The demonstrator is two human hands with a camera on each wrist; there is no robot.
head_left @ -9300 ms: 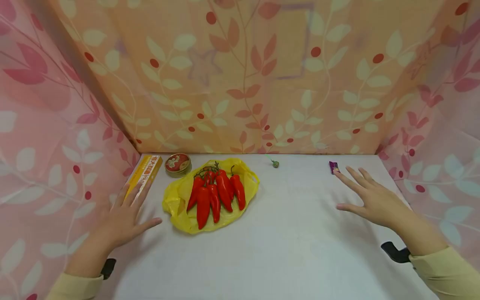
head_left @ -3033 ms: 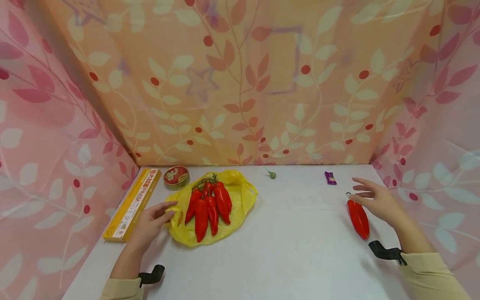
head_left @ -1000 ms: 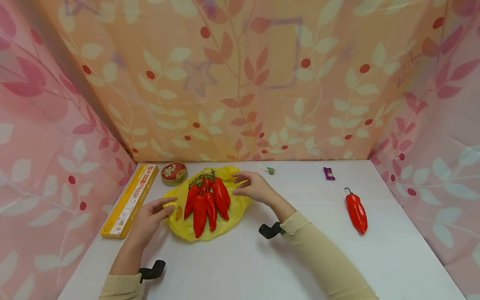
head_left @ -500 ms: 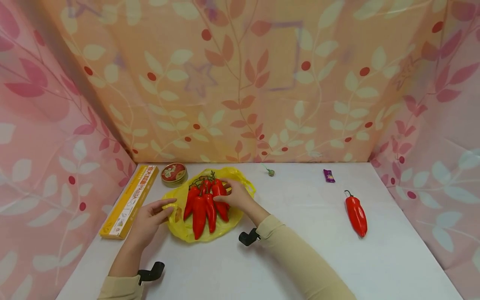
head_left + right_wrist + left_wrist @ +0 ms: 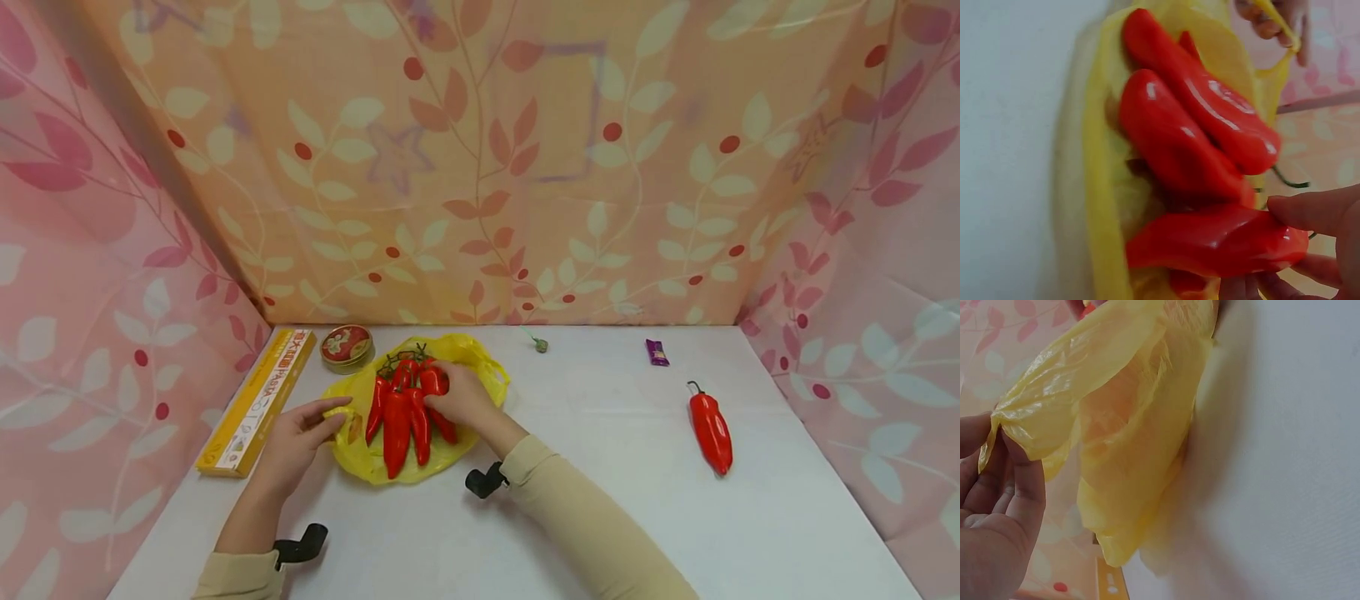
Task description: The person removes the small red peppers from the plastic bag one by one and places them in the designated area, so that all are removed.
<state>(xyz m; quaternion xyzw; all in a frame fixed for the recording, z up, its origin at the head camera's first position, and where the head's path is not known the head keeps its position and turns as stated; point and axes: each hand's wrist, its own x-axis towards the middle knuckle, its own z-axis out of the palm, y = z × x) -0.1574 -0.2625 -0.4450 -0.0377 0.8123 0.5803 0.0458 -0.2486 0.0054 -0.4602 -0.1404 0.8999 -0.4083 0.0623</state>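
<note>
My left hand (image 5: 292, 442) pinches the left edge of a thin yellow plastic bag (image 5: 1129, 444) between thumb and fingers. The bag lies spread under several glossy red peppers (image 5: 397, 433) with dark green stems. On the right side of that pile, my right hand (image 5: 467, 398) grips one red pepper (image 5: 1210, 240) near its stem end, thumb on one side and fingers on the other. Its neighbours lie close beside it in the right wrist view. Apart from the pile, a single red pepper (image 5: 711, 433) rests on the white table at the right.
A yellow pasta box (image 5: 255, 408) lies along the left side, with a round red-and-gold tin (image 5: 347, 346) behind the bag. Toward the back are a small green round thing (image 5: 541, 345) and a purple wrapped sweet (image 5: 657, 352). Patterned cloth walls (image 5: 480, 167) surround the table.
Earlier both hands were spread apart. One pepper went from the bag to the table's right. My left hand took the bag's edge; my right hand came back left and now grips another pepper.
</note>
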